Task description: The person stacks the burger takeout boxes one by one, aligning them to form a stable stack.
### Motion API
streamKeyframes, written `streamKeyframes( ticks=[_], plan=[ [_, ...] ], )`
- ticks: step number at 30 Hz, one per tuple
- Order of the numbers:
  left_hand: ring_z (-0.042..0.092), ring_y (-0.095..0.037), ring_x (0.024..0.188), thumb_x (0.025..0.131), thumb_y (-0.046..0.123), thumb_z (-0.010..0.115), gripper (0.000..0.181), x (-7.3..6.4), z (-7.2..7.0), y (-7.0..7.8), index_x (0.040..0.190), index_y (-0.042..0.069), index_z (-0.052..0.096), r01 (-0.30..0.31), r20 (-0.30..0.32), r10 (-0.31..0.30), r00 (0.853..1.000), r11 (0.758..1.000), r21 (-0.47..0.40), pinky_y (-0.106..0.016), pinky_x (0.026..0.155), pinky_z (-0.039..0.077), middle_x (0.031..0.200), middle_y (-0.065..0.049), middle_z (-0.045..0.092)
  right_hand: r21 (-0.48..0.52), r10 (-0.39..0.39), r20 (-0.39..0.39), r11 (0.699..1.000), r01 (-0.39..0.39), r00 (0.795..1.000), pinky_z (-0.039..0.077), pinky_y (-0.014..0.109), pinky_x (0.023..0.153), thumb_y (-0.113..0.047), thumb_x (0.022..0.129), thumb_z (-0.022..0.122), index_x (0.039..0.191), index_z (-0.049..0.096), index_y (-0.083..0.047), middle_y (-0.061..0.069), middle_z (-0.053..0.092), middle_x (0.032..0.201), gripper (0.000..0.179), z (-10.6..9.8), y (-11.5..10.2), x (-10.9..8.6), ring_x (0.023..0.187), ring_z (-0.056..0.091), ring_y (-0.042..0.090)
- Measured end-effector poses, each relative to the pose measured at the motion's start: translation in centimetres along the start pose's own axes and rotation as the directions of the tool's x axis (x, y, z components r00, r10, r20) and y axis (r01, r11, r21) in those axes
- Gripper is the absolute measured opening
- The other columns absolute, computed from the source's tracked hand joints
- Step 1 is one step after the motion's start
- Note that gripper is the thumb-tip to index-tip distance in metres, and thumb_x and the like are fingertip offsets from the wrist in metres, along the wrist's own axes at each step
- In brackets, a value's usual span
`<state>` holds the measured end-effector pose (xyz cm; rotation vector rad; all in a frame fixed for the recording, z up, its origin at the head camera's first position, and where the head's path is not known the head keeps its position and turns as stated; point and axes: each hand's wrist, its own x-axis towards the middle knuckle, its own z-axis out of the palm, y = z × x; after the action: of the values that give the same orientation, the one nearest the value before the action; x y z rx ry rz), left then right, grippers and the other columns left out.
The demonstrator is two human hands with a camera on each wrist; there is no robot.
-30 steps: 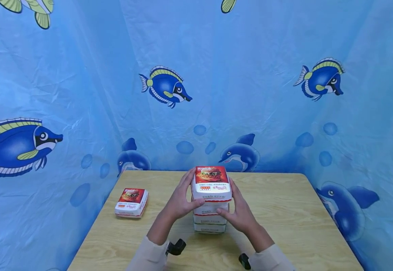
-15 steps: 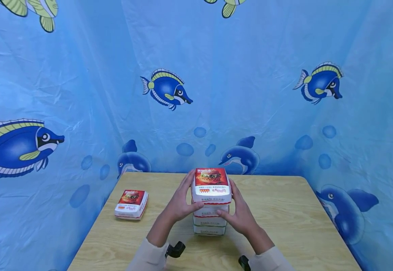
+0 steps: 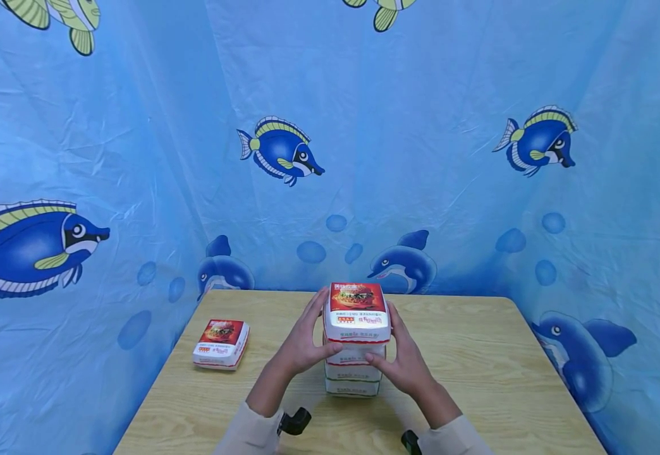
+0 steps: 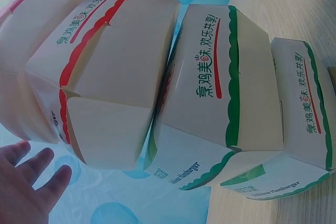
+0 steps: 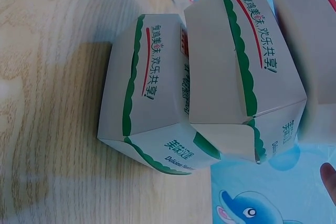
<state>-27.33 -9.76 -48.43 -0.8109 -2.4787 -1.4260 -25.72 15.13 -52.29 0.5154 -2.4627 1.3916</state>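
While box stack (image 3: 356, 335) hides lower lids, right hand (image 3: 404, 361), fingers (image 3: 398, 325) part-hidden

1. Three white, square cardboard boxes with red trim (image 3: 357, 314) are counted.
2. Two white, square cardboard boxes with green trim (image 4: 210, 87) are counted.
3. One bare left hand (image 3: 305, 340) and one bare right hand (image 3: 403, 356) are seen.
4. One pale wood-grain table (image 3: 472, 373) is seen.

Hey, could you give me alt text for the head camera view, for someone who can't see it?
A person's left hand and right hand flank the upper part of a stack of four burger boxes on a wooden table. A similar single box lies to the left. Behind is a blue backdrop printed with fish and dolphins.
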Motion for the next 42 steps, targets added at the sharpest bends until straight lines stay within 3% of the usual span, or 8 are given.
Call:
streamKeyframes(
  ticks=[10,20,24,27,36,42],
  plan=[
    [0.022,-0.018,0.143,0.08,0.056,0.07,0.099,0.0,-0.1,0.0,0.156,0.037,0.01,0.005,0.012,-0.005,1.0,1.0,0.016,-0.056,0.107,0.032,0.16,0.012,0.013,-0.016,0.016,-0.003,1.0,-0.016,1.0,0.04,0.068,0.093,-0.051,0.078,0.076,0.155,0.005,-0.04,0.004,0.031,0.155,0.106,-0.1,-0.1,-0.1,0.129,0.044,0.035],
    [0.023,-0.022,0.143,0.079,0.053,0.074,0.101,-0.4,-0.1,-0.3,0.157,0.034,0.012,0.0,0.002,0.0,1.0,1.0,0.008,-0.057,0.105,0.034,0.16,0.007,0.015,-0.01,-0.012,-0.003,1.0,0.012,1.0,0.039,0.068,0.094,-0.048,0.077,0.078,0.156,0.007,-0.035,0.002,0.026,0.158,0.107,-0.7,-0.5,0.3,0.133,0.04,0.037],
    [0.026,-0.021,0.142,0.076,0.056,0.076,0.104,-0.9,-0.4,-0.7,0.157,0.032,0.015,0.048,-0.011,-0.048,0.999,0.998,0.042,-0.053,0.106,0.036,0.159,0.012,0.017,-0.019,-0.007,-0.001,1.0,0.007,1.0,0.039,0.069,0.092,-0.049,0.078,0.077,0.157,0.009,-0.029,0.008,0.029,0.156,0.107,-1.0,-0.7,0.6,0.132,0.041,0.041],
    [0.029,-0.022,0.141,0.074,0.057,0.077,0.105,-1.4,-0.8,-1.0,0.156,0.034,0.017,0.093,-0.018,-0.092,0.996,0.994,0.054,-0.053,0.106,0.036,0.159,0.013,0.018,-0.032,0.001,-0.001,1.0,-0.001,1.0,0.04,0.07,0.09,-0.05,0.078,0.077,0.157,0.008,-0.032,0.01,0.028,0.157,0.107,-1.3,-0.9,0.7,0.13,0.042,0.043],
    [0.035,-0.031,0.138,0.073,0.059,0.077,0.106,-2.9,-3.4,-3.0,0.156,0.035,0.016,0.181,-0.048,-0.175,0.983,0.972,0.149,-0.066,0.098,0.037,0.159,0.004,0.023,-0.045,-0.006,0.001,0.999,0.006,1.0,0.042,0.069,0.09,-0.049,0.079,0.075,0.157,0.008,-0.033,0.004,0.018,0.161,0.105,-1.4,-0.9,0.7,0.131,0.041,0.042],
    [0.035,-0.035,0.137,0.07,0.07,0.072,0.107,-4.8,-6.5,-5.2,0.156,0.035,0.018,0.304,-0.136,-0.279,0.951,0.925,0.228,-0.068,0.097,0.036,0.158,-0.001,0.025,-0.034,-0.027,-0.021,0.999,0.026,0.999,0.042,0.064,0.094,-0.046,0.078,0.077,0.156,0.006,-0.037,0.007,0.026,0.157,0.106,-1.3,-1.0,0.5,0.136,0.036,0.038]
  ],
)
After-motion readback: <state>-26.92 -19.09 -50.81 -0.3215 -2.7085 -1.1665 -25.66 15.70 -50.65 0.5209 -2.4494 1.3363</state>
